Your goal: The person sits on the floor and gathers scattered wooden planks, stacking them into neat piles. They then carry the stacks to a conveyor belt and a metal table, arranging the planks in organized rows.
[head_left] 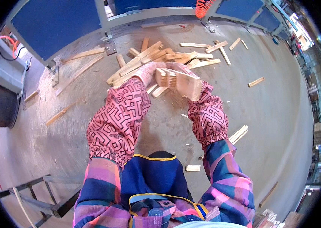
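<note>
1. Left hand (150, 72), right hand (182, 68) hold finger-jointed wood blocks (185, 84), slightly blurred.
2. Loose wood strips (141, 59) heaped just beyond, on grey floor (274, 114).
3. Pink patterned sleeve covers (118, 114), plaid shirt (229, 186), blue yellow-edged apron (154, 174).
4. Blue machine panel (58, 26) far left; dark metal frame (67, 202) lower left.

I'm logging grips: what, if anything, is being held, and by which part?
Notched wooden pieces, held apparently at their far side by the right hand; the left hand is beside the notched ends. Exact contact is hidden.

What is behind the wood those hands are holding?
Beyond the held wood, loose wooden strips lie on the grey floor. The held wood partly covers the right hand; anything else directly behind is hidden.
</note>
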A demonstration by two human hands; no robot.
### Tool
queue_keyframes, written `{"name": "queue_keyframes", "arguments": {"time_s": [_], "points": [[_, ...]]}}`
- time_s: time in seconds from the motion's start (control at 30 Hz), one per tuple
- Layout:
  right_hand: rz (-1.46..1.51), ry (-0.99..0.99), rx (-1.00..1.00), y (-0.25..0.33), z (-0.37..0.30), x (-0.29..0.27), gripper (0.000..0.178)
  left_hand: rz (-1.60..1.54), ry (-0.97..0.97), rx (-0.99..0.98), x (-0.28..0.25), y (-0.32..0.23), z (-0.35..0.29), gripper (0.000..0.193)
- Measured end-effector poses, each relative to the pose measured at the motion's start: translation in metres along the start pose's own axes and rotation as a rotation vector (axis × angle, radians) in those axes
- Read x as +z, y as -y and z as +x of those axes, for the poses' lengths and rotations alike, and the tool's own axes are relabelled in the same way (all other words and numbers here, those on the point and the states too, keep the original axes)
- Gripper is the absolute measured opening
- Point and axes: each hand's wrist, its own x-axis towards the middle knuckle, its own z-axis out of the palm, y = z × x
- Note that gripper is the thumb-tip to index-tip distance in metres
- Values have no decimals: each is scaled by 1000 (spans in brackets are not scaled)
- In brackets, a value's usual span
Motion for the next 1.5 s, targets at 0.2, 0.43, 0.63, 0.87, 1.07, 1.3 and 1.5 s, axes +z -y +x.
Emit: {"name": "queue_keyframes", "arguments": {"time_s": [0.2, 0.43, 0.63, 0.87, 1.07, 1.3, 1.5], "points": [[-366, -81, -189, -55, 39, 5, 60, 215, -255, -27, -36, 2, -2, 18], [416, -70, 266, -33, 41, 10, 37, 136, -324, -130, -47, 6, -8, 32], [330, -93, 79, -16, 29, 9, 38, 188, -359, -57, -42, 5, -5, 26], [613, -193, 652, -23, 37, 20, 44, 184, -446, -115, -2, -1, -14, 24], [-558, -38, -73, -31, 30, 24, 27, 207, -403, -76, 3, 4, -17, 26], [35, -50, 446, -52, 34, 50, 49, 164, -246, -91, -40, 28, 7, 38], [129, -249, 417, -47, 35, 85, 34, 291, -280, -59, -45, 26, -6, 74]]}}
